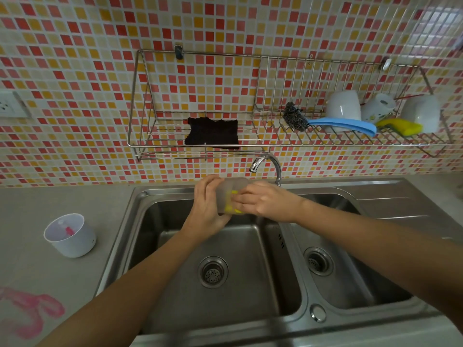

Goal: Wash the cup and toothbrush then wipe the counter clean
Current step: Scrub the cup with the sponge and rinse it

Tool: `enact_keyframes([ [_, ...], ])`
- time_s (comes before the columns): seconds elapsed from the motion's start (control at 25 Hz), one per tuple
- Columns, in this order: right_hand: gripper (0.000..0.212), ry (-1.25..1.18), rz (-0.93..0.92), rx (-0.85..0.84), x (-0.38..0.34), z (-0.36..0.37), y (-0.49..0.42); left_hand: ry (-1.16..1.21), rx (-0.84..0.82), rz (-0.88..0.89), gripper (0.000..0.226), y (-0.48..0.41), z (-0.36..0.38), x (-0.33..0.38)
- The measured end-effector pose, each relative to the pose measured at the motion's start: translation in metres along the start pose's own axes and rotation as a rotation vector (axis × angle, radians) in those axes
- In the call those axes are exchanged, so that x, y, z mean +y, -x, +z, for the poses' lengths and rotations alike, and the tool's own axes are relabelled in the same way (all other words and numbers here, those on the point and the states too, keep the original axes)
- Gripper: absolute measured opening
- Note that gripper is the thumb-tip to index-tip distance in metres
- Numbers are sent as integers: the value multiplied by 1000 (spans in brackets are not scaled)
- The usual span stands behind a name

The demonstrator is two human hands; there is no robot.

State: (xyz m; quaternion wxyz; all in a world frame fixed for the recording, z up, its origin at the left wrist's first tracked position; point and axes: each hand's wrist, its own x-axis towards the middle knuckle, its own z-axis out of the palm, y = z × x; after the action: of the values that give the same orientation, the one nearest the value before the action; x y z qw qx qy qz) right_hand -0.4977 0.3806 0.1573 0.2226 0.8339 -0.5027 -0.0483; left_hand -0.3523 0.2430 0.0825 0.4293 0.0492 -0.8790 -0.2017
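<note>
Frosted plastic forms the cup [232, 190], which is held on its side above the left basin of the steel sink [253, 266], just below the tap [265, 164]. The left hand [208, 204] wraps its fingers round the cup's wall. The right hand [265, 201] reaches its fingers into the mouth against a yellow pad [231, 209]; whether they pinch or only press it cannot be told. No water is visible at the spout. Progress: cup scrubbing appears to be in hand, with the rinse outstanding. A white tumbler [72, 236] stands on the grey counter [50, 196], well left of the sink, with a pink item [68, 231] inside, probably the toothbrush, not yet washed. A pink smear [30, 314] on the counter's near left corner indicates that wiping remains. On the red and yellow tiled wall [75, 71], a wire rack [200, 146] carries a black cloth [213, 132], a steel scourer [294, 116], a yellow sponge [400, 126] and upturned white mugs [343, 105].
</note>
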Motion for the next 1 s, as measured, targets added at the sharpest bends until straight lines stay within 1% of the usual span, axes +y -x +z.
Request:
enact_keyframes([
  [0.08,32,117,-114,-17,5,1,5,38,-198,-8,84,0,-6,-5],
  [0.12,33,160,-150,-10,6,3,8,51,-272,-20,89,-1,-8,-6],
  [0.16,32,183,-148,0,4,4,7,51,-304,-34,89,-1,-7,-8],
  [0.2,33,146,-87,-7,-1,8,4,32,-291,-40,86,-1,-6,-10],
  [0.24,38,26,15,-40,-8,11,0,5,-254,-42,81,1,-4,-11],
  [0.28,45,-147,120,-88,-13,12,-5,-15,-218,-45,78,4,-2,-11],
  [0.32,50,-262,167,-177,-18,13,-6,-26,-195,-41,77,9,0,-11],
  [0.4,52,-365,155,-242,-19,9,-4,-30,-134,-21,75,17,6,-8],
  [0.48,57,-380,209,-200,-17,7,0,-1,-36,-32,72,20,10,-7],
  [0.56,63,-386,223,-174,-19,9,2,18,23,-31,70,20,12,-6],
  [0.6,61,-383,202,-141,-20,13,3,19,49,-32,68,20,13,-4],
  [0.68,53,-266,159,-32,-23,16,5,40,114,-79,67,20,16,3],
  [0.76,39,-136,127,57,-18,18,13,67,107,-115,72,17,17,11],
  [0.8,33,-85,95,90,-13,18,17,73,57,-120,76,17,16,12],
  [0.88,27,-45,-1,90,-7,19,24,100,-130,-114,88,18,11,9],
  [0.92,27,-23,-55,66,-5,20,28,118,-249,-103,95,17,6,5],
  [1.0,35,27,-138,19,1,17,34,152,-464,-124,103,16,-2,-1],
])
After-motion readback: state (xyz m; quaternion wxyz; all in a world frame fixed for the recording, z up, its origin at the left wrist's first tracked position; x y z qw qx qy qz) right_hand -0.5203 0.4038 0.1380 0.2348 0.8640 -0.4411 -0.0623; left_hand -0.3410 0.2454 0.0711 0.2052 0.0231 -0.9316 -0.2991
